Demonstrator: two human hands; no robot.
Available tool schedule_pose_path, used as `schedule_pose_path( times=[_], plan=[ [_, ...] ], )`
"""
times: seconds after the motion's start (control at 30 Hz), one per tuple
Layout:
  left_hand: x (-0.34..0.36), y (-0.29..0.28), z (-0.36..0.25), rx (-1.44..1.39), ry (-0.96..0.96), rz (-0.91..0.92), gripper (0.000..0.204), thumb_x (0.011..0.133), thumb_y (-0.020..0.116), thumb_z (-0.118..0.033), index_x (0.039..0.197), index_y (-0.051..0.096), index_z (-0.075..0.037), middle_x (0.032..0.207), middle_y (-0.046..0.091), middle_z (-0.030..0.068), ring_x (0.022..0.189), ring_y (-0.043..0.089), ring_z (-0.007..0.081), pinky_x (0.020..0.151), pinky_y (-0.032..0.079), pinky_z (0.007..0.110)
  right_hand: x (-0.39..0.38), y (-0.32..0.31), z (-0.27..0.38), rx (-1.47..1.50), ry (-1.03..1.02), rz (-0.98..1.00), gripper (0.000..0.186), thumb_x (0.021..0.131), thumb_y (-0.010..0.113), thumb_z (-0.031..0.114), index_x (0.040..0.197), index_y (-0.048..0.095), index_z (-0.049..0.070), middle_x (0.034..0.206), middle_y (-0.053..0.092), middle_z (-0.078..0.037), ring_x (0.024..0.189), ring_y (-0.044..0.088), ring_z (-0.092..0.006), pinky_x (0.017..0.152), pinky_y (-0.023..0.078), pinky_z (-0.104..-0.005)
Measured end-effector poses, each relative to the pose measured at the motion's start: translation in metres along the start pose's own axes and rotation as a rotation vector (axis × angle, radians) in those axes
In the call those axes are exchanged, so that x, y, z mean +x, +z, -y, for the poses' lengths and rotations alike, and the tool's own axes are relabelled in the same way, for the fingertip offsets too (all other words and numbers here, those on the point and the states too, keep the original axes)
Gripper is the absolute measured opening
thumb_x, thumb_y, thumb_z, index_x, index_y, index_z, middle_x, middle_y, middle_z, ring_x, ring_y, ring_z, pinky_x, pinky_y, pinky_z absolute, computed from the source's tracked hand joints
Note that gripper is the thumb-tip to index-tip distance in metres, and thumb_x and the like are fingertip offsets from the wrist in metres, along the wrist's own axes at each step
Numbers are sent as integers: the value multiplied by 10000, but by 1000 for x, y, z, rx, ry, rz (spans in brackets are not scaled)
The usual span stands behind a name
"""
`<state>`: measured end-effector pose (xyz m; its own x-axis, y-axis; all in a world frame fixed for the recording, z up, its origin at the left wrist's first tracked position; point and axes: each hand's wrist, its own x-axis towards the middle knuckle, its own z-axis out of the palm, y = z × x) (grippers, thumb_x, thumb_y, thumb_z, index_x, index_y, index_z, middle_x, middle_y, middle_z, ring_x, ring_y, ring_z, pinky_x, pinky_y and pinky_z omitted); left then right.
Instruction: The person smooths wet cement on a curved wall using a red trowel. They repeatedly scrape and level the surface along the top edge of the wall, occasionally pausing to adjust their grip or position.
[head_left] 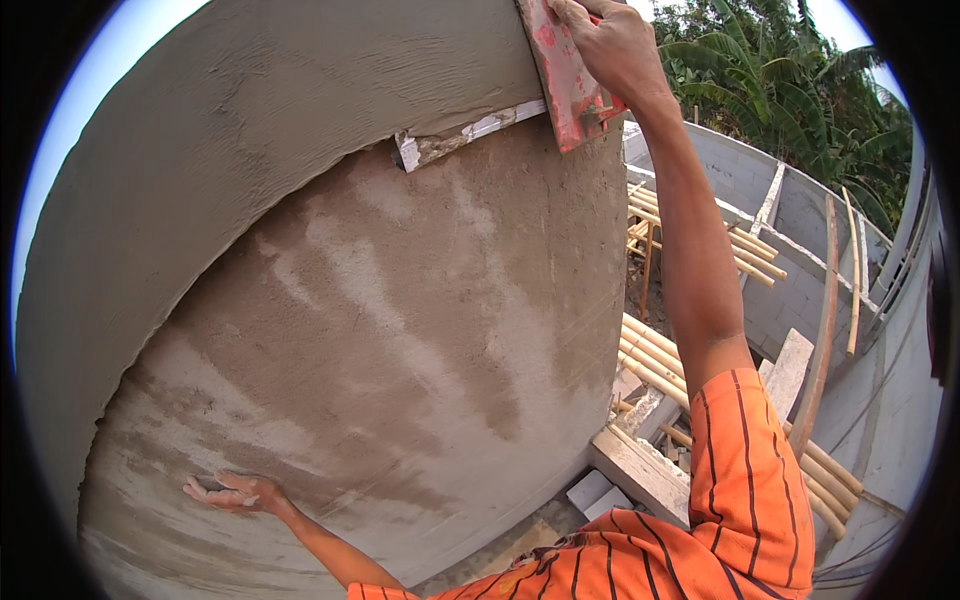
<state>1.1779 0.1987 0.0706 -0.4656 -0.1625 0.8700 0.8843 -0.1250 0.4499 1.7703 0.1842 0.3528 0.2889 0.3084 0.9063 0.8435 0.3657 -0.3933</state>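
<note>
My right hand (618, 48) is raised high and closed on the handle of a red plastering float (568, 75), its face smeared with mortar. The float stands at the wall's right edge, beside the end of a mortar-crusted pale straight strip (470, 135). Above that strip a layer of wet grey plaster (270, 110) covers the upper and left wall, ending in a ragged edge. Rougher brown-grey wall (400, 300) with pale streaks shows below it. My left hand (237, 493) is low at the left, empty, fingers spread and dusty, in front of the wall; whether it touches is unclear.
Right of the wall, bamboo poles (655, 358) lie across at a lower level. A wooden plank (645, 470) and a long curved board (825, 320) are near them. Grey block walls (740, 165) stand farther off, with leafy trees (790, 95) behind.
</note>
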Motion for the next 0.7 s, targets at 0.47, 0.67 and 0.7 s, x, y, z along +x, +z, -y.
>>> schedule_pose_path(
  times=[0.47, 0.67, 0.7],
  plan=[
    [3, -3, -13, -91, -27, -14, 520, 1034, 395, -333, 1428, 402, 5, 1528, 304, 239, 1413, 313, 370, 1118, 307, 509, 52, 6, -16, -189, -214, -75, 404, 983, 505, 340, 1259, 623, 70, 1180, 661, -205, 1090, 635, -327, 944, 488, -394],
    [7, -8, 3, -3, 54, -32, 505, 1037, 396, -308, 1427, 397, 14, 1526, 301, 247, 1409, 315, 376, 1119, 306, 502, 17, 3, -89, -78, -42, -146, 429, 946, 592, 441, 1255, 666, 154, 1097, 716, -161, 986, 704, -249, 876, 533, -360],
    [3, -4, 0, -1, 59, -32, 504, 1037, 396, -305, 1427, 396, 14, 1525, 300, 248, 1409, 315, 376, 1119, 307, 501, 42, -15, -86, -80, 129, -85, 435, 943, 604, 430, 1268, 656, 146, 1102, 716, -157, 1007, 701, -249, 887, 531, -372]
  ],
)
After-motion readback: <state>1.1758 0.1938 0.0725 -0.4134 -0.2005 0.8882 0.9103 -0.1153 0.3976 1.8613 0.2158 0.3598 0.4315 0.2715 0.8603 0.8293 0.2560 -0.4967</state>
